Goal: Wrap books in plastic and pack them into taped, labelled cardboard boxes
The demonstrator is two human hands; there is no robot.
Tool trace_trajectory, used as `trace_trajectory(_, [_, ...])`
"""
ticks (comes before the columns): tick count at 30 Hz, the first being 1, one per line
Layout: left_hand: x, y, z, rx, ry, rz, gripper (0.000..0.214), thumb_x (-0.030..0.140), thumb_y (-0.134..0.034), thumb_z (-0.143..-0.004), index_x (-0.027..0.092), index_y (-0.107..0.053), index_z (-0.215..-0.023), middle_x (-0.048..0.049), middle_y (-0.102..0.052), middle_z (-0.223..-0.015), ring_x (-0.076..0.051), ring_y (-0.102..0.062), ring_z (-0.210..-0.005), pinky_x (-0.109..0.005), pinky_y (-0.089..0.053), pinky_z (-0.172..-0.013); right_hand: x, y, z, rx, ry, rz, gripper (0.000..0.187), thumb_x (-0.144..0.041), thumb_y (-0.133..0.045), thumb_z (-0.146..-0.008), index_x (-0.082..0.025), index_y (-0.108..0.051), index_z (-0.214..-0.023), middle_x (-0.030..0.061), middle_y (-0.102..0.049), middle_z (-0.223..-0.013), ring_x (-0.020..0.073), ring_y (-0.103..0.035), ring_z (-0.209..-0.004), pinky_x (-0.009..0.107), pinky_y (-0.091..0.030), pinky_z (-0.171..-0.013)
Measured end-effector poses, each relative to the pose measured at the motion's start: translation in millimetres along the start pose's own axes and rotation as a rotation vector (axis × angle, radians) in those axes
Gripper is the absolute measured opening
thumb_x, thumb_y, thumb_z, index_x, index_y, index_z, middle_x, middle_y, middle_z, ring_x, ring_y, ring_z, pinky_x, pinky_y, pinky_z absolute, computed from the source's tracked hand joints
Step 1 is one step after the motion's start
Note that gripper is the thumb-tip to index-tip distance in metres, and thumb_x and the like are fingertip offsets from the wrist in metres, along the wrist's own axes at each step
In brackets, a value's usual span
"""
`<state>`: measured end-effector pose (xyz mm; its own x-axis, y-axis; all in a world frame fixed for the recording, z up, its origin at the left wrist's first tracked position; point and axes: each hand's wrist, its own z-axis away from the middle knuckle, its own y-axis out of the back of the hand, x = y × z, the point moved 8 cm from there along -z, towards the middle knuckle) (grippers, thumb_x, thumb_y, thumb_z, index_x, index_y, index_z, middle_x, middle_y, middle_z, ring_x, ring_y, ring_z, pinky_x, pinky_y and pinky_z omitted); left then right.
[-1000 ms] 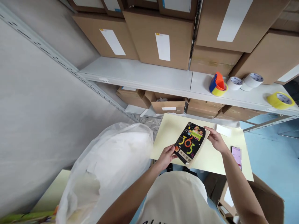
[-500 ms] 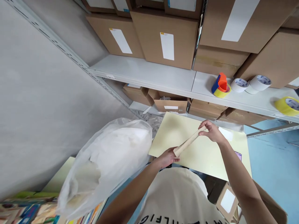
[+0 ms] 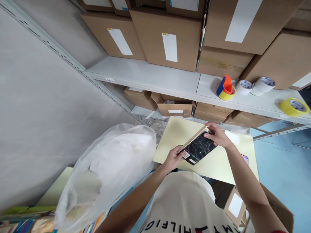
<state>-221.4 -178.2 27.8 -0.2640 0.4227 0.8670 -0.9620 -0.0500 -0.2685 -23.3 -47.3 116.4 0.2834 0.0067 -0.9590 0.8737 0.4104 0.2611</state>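
Between my two hands is a book [image 3: 198, 147] with a dark, speckled cover and a white barcode label near its lower left corner. My left hand [image 3: 174, 158] is closed on the lower left end, thumb on the cover. The far upper end is gripped by my right hand [image 3: 216, 134], its thumb lying on the cover. The book is tilted above a pale yellow board [image 3: 167, 142], its page edges facing away from me. On the board, past my right hand, lies a white sheet [image 3: 232, 137]. A phone [image 3: 245, 159] is partly hidden behind my right forearm.
A big translucent plastic bag [image 3: 121, 161] stands to the left, books [image 3: 26, 223] below it. Ahead, a grey shelf [image 3: 143, 76] carries cardboard boxes [image 3: 167, 38], a tape dispenser [image 3: 226, 87] and tape rolls [image 3: 265, 84]. An open carton [image 3: 175, 109] sits underneath.
The book has turned from showing mostly its page edge to showing its dark cover. Both hands have rotated with it and keep hold. The view has shifted slightly.
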Motion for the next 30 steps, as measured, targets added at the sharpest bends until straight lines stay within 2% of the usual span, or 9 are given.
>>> trace_trajectory(3, [-5.0,2.1,3.9,0.009,0.049,0.119,0.061,0.063,-0.083,-0.060,0.019,-0.065,-0.098,-0.0018,-0.067,-0.085,-0.017,-0.064,-0.081,-0.036,-0.057,-0.081,9.0,9.6,12.4,-0.027,-0.071,-0.069,0.049,-0.056,-0.078,-0.069,-0.021,-0.063,-0.100,-0.0013,-0.064,-0.072,0.0139,-0.057,-0.062,0.028,-0.046,-0.056])
trace_trajectory(6, [-5.1,1.2,3.2,-0.047,0.079,0.150,0.061,0.064,-0.081,-0.062,0.019,-0.065,-0.100,-0.0032,-0.069,-0.089,-0.017,-0.067,-0.083,-0.038,-0.057,-0.085,21.2,21.2,19.9,0.084,-0.116,-0.189,0.054,-0.061,-0.079,-0.066,-0.021,-0.065,-0.099,0.0007,-0.067,-0.076,0.0152,-0.060,-0.067,0.029,-0.049,-0.060])
trace_trajectory(9, [-6.0,-3.0,2.3,-0.147,0.120,0.090,0.062,0.066,-0.078,-0.066,0.019,-0.067,-0.103,-0.0068,-0.072,-0.097,-0.020,-0.071,-0.085,-0.038,-0.057,-0.085,30.4,27.2,22.2,0.207,-0.141,-0.228,0.058,-0.065,-0.081,-0.061,-0.021,-0.066,-0.097,0.0008,-0.067,-0.076,0.0156,-0.061,-0.068,0.030,-0.050,-0.061])
trace_trajectory(13, [-2.8,-2.1,3.2,-0.195,0.103,0.008,0.062,0.065,-0.079,-0.066,0.017,-0.071,-0.103,-0.0095,-0.075,-0.101,-0.021,-0.072,-0.089,-0.034,-0.057,-0.085,32.2,28.4,22.4,0.268,-0.123,-0.238,0.057,-0.065,-0.082,-0.059,-0.021,-0.066,-0.092,0.0000,-0.065,-0.072,0.0153,-0.060,-0.067,0.031,-0.051,-0.062])
trace_trajectory(18, [-3.5,3.0,6.6,-0.201,0.115,0.069,0.062,0.061,-0.082,-0.066,0.017,-0.073,-0.108,-0.0111,-0.075,-0.109,-0.022,-0.072,-0.093,-0.035,-0.055,-0.088,34.2,28.7,25.0,0.271,-0.109,-0.231,0.054,-0.062,-0.081,-0.062,-0.021,-0.066,-0.093,0.0007,-0.065,-0.074,0.0156,-0.060,-0.067,0.031,-0.051,-0.062])
trace_trajectory(21, [-8.3,8.3,6.6,-0.159,0.118,0.148,0.061,0.057,-0.085,-0.064,0.018,-0.073,-0.109,-0.0111,-0.075,-0.111,-0.022,-0.072,-0.094,-0.034,-0.054,-0.089,35.1,28.7,26.9,0.245,-0.098,-0.221,0.047,-0.058,-0.076,-0.069,-0.022,-0.066,-0.098,0.0019,-0.068,-0.077,0.0167,-0.062,-0.070,0.032,-0.052,-0.064])
trace_trajectory(24, [-16.3,13.5,5.2,-0.089,0.117,0.225,0.062,0.053,-0.087,-0.063,0.019,-0.069,-0.111,-0.0099,-0.076,-0.103,-0.020,-0.072,-0.084,-0.034,-0.053,-0.085,35.8,27.2,28.6,0.188,-0.094,-0.283,0.039,-0.053,-0.067,-0.076,-0.023,-0.069,-0.100,0.0058,-0.072,-0.090,0.0213,-0.067,-0.082,0.035,-0.055,-0.070])
trace_trajectory(26, [-21.7,15.4,4.7,-0.045,0.116,0.278,0.067,0.051,-0.088,-0.063,0.021,-0.063,-0.118,-0.0064,-0.075,-0.093,-0.017,-0.071,-0.077,-0.033,-0.053,-0.081,35.1,25.9,28.8,0.145,-0.086,-0.320,0.038,-0.049,-0.066,-0.075,-0.024,-0.071,-0.103,0.0079,-0.073,-0.101,0.0244,-0.068,-0.091,0.038,-0.056,-0.073])
trace_trajectory(30, [-30.2,8.5,5.9,-0.062,0.150,0.335,0.072,0.047,-0.089,-0.064,0.026,-0.053,-0.123,-0.0002,-0.072,-0.081,-0.014,-0.068,-0.071,-0.028,-0.051,-0.074,20.6,26.3,24.5,0.097,0.031,-0.174,0.039,-0.050,-0.074,-0.074,-0.030,-0.071,-0.107,0.0068,-0.071,-0.115,0.0246,-0.067,-0.099,0.041,-0.055,-0.082])
